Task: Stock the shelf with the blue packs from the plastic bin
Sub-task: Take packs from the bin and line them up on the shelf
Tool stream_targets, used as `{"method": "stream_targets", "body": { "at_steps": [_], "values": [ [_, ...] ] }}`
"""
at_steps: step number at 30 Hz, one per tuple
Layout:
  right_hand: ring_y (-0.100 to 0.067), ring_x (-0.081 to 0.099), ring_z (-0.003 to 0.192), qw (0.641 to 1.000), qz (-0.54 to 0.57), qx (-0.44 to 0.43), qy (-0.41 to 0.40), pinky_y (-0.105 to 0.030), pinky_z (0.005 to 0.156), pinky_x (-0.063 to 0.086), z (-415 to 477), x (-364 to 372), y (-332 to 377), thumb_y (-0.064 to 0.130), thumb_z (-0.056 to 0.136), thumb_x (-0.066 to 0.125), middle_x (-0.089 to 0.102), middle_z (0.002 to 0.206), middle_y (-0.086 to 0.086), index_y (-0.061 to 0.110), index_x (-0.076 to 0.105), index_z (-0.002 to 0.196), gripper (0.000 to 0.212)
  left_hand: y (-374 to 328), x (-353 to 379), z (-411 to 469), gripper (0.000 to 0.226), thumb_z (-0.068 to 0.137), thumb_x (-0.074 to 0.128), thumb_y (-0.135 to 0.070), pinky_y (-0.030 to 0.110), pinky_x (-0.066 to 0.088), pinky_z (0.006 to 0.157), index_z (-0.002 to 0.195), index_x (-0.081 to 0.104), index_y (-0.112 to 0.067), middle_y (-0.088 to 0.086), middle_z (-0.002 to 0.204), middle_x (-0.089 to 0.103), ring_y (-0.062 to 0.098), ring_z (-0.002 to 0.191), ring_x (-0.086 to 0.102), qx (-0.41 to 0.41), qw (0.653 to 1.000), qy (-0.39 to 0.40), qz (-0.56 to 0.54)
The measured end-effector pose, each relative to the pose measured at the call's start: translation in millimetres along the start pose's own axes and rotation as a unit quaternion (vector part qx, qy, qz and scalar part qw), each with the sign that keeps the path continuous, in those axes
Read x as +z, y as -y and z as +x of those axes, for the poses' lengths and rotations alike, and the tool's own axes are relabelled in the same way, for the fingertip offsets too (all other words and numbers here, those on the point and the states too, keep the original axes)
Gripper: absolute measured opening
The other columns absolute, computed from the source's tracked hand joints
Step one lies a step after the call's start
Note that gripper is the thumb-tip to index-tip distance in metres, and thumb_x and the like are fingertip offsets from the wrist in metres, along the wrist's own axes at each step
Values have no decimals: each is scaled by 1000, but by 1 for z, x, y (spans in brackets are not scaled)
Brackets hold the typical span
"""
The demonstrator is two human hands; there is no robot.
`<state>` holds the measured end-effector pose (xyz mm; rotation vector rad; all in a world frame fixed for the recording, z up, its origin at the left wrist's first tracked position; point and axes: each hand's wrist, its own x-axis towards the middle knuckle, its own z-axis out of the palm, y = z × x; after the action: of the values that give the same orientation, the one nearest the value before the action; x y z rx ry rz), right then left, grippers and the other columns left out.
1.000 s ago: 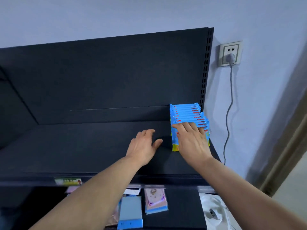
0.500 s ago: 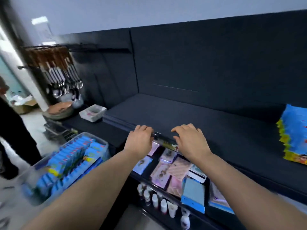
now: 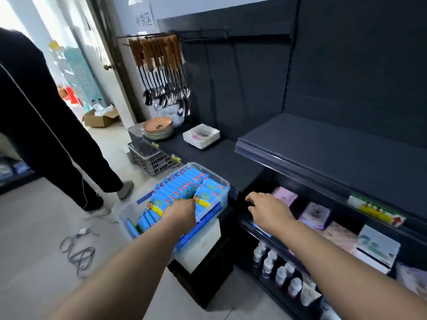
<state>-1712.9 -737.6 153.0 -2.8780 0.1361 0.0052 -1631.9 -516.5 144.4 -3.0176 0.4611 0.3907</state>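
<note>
Trousers and a dark sleeve of another person [image 3: 46, 125] fill the far left, feet on the pale floor. A grey cable [image 3: 77, 250] lies looped on the floor nearer the camera. Beyond it, an open cardboard box [image 3: 100, 118] sits by the doorway.

Further right, wooden-handled ladles and spoons [image 3: 161, 72] hang in a row from a rail. A stack of plates [image 3: 158, 130], a wire basket [image 3: 150, 159] and a white tray [image 3: 201, 136] sit below them.

At centre, the clear plastic bin [image 3: 225, 185] rests on a dark stand [image 3: 208, 278], just left of the shelving unit. It is packed with blue packs [image 3: 184, 185] standing on edge in rows. The left hand [image 3: 181, 214] reaches down into the bin, its back to the camera and its fingers hidden among the packs. I cannot tell whether it grips one.

The right hand [image 3: 269, 210] hovers just right of the bin, in front of the lower shelving. Its fingers are loosely spread and it holds nothing.

Above it runs the dark shelf [image 3: 335, 155], whose visible stretch is bare. Under that shelf lie pink and purple packets [image 3: 315, 214], and a colourful label [image 3: 376, 210] is fixed to the shelf's front edge. Small white bottles [image 3: 268, 265] stand in a row on the tier below.
</note>
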Motion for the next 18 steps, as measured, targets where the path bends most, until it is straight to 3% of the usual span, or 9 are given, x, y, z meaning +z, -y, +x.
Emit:
{"method": "stream_targets", "body": {
  "at_steps": [5,11,18],
  "values": [
    [-21,47,120,1000,-1,-16,17,-36,93,42,35,26,32,31,96,46,54,129,2,25,48,127,32,47,9,20,21,90,40,-9,39,47,79,107,52,-12,12,115,59,31,107,54,-35,999,8,-15],
    [-20,48,121,999,-4,-20,34,-37,93,38,91,61,42,27,96,45,56,128,4,28,50,125,30,71,26,63,30,93,41,-10,41,48,88,120,52,-13,11,117,58,29,109,52,-66,996,1,-51],
    [-22,51,119,996,-33,-15,87,-36,94,42,195,99,43,22,93,49,57,126,2,26,53,123,30,94,34,140,35,89,43,-6,46,48,91,122,52,-13,11,121,57,30,114,50,-67,996,27,-58]
  ]
}}
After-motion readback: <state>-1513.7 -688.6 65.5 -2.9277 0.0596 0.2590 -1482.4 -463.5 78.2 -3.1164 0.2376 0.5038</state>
